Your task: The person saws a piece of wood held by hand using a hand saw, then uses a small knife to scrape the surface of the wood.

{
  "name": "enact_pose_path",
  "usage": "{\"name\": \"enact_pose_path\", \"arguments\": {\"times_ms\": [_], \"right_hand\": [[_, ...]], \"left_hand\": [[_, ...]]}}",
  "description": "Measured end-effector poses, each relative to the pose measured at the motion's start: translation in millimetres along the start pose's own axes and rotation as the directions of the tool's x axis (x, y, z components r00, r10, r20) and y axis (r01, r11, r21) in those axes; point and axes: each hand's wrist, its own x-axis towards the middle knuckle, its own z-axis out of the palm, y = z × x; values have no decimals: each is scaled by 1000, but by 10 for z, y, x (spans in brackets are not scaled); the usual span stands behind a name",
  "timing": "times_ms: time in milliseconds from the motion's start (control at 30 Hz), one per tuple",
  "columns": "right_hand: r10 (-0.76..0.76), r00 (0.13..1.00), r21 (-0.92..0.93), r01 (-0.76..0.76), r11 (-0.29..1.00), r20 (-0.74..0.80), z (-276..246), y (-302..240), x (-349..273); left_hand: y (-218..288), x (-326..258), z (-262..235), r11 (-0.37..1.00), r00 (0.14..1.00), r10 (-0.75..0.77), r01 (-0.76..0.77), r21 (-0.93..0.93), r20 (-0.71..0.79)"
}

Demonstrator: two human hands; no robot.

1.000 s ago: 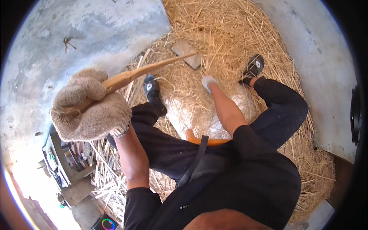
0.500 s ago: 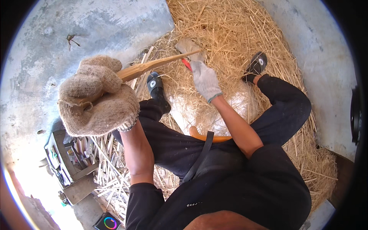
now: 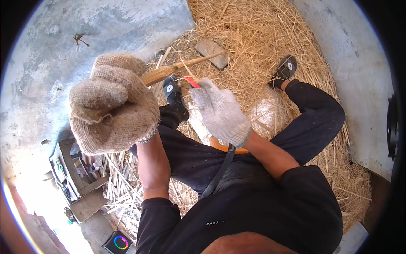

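Brown-gloved L hand (image 3: pixel 114 103) clenched round wooden stick (image 3: pixel 160 75) — thin end pointing R, tip seen against grey stone (image 3: pixel 209 46) on straw (image 3: pixel 253 34). Pale-gloved R hand (image 3: pixel 220 111) closed on red tool (image 3: pixel 193 82) — nr stick, btwn the knees.

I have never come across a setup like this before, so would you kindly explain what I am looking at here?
Gladly. There is no machine: these are a person's own two hands, both gloved. The view comes from the left of two fisheye cameras worn on their head, looking down, so straight edges bend near the rim.

The left hand, in a thick brown knitted glove, grips a tapering wooden stick. The right hand, in a pale glove, holds a small red item close to the stick; most of it is hidden, so I can't say what it is.

Dry, straw-like strips cover the ground, with a flat grey slab lying among them.
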Motion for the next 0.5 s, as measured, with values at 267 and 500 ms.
{"name": "enact_pose_path", "arguments": {"times_ms": [267, 500], "right_hand": [[229, 962, -516, -272, 812, -148, -194, 2050, 276], [166, 984, 72, -161, 984, -65, -17, 324, -19]], "left_hand": [[-45, 295, 626, 941, 673, 272, -337, -42, 688], [-105, 76, 120, 947, 974, 172, -205, 249, 146]]}}
